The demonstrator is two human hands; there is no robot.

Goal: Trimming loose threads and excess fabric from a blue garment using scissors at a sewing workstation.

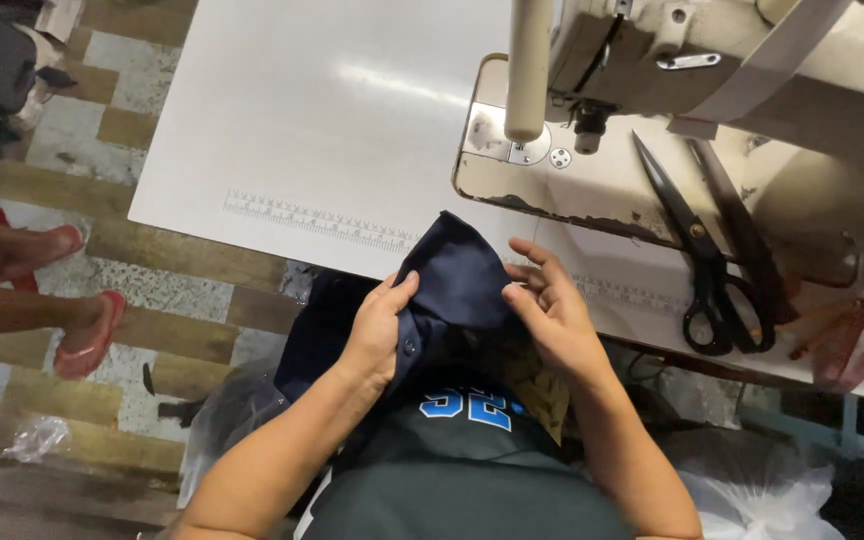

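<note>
So both hands are pinching the navy cloth (pixel 457 275) at the table (pixel 282 130) edge: left hand (pixel 382 325) grips its left side, right hand (pixel 547 305) its right, fingers looking half loose, point aimed at the machine (pixel 692 60)

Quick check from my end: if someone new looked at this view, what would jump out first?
First, the two hands at bottom centre, the left hand and right hand, each with a grip on the dark navy fabric bunched at the white table's near edge. Next, the sewing machine at upper right, with large black scissors lying beside its base. On the left, another person's feet in red sandals rest on the floor.
</note>
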